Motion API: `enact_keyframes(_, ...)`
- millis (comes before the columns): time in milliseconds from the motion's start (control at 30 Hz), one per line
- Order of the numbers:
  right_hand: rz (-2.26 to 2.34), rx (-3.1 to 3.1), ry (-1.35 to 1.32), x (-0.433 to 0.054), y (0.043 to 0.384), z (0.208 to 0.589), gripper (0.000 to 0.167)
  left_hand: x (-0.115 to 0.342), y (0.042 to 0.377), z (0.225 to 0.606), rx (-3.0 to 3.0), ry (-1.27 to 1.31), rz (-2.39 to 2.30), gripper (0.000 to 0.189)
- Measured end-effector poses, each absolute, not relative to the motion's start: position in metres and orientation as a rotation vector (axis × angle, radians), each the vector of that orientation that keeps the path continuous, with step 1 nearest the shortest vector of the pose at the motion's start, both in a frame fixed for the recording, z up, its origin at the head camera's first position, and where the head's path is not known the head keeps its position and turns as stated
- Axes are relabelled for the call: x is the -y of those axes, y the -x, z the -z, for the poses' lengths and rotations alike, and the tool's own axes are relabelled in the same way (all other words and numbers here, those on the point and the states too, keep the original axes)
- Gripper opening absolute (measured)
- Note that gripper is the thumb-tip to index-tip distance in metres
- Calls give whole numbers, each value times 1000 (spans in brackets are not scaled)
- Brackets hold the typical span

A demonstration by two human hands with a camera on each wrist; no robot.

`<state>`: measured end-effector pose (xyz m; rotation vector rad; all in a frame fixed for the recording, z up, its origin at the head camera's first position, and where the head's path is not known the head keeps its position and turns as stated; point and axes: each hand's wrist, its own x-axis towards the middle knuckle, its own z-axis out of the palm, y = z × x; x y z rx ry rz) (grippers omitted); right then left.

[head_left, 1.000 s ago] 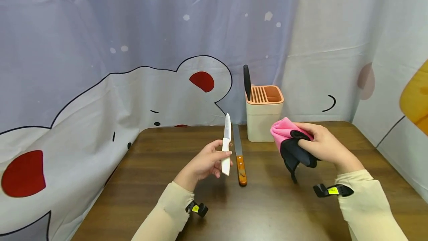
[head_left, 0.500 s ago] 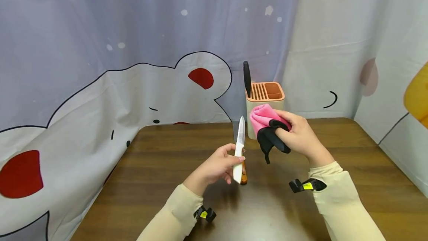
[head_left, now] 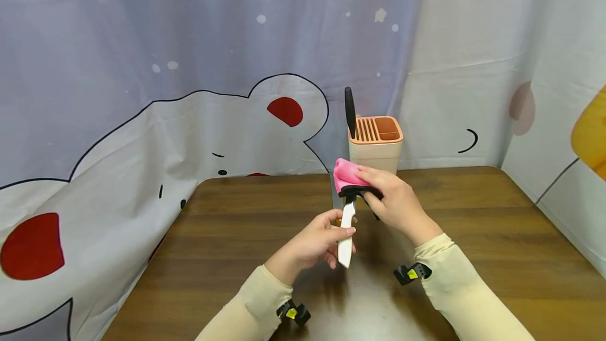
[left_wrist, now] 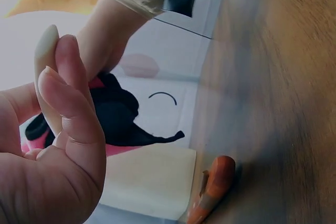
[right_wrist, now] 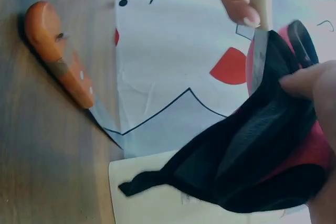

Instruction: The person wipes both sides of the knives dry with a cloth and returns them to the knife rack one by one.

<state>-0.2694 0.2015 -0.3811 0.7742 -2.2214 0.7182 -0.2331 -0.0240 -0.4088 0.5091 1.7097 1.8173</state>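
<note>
My left hand (head_left: 319,240) grips a small knife by its white handle (head_left: 346,238), held above the table with the blade pointing away. In my right hand (head_left: 395,201) is a folded pink and black cloth (head_left: 346,173), pinched between thumb and fingers. The cloth wraps over the knife's blade (right_wrist: 259,59), covering most of it; only a short stretch near the handle shows in the right wrist view. Under the hands, a second knife with an orange wooden handle (right_wrist: 63,56) lies on the table, largely covered in the head view.
A cream knife holder (head_left: 376,156) with an orange slotted top stands at the table's back edge. A black-handled knife (head_left: 350,112) is upright in its left slot. Behind the wooden table (head_left: 236,199) hangs a printed curtain (head_left: 213,41).
My right hand has moved left with the cloth, from beside the knife onto its blade. My left hand has shifted slightly right with the white-handled knife, over the orange-handled one.
</note>
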Motion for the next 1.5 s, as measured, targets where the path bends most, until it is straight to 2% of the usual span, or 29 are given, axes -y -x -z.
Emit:
enact_keyframes(167, -649, 2298, -888, -202, 274, 390, 66, 29, 235, 408, -1660, -514, -1849, 35)
enact_keyframes(267, -618, 2328, -880, -200, 275, 395, 79, 30, 235, 407, -1637, -521, -1856, 39)
enact_keyframes(367, -573, 2280, -833, -196, 276, 401, 86, 29, 233, 406, -1619, -526, -1858, 39)
enact_keyframes(600, -528, 2098, -761, -190, 282, 412, 81, 27, 228, 402, -1585, -543, -1857, 32)
enact_keyframes(900, -594, 2092, -752, -197, 279, 405, 70, 24, 228, 402, -1648, -547, -1839, 35)
enact_keyframes(1400, -537, 2169, -735, -196, 273, 397, 66, 27, 226, 401, -1562, -573, -1841, 47)
enact_keyframes(1500, -547, 2163, -693, -201, 271, 392, 66, 25, 226, 402, -1562, -566, -1836, 45)
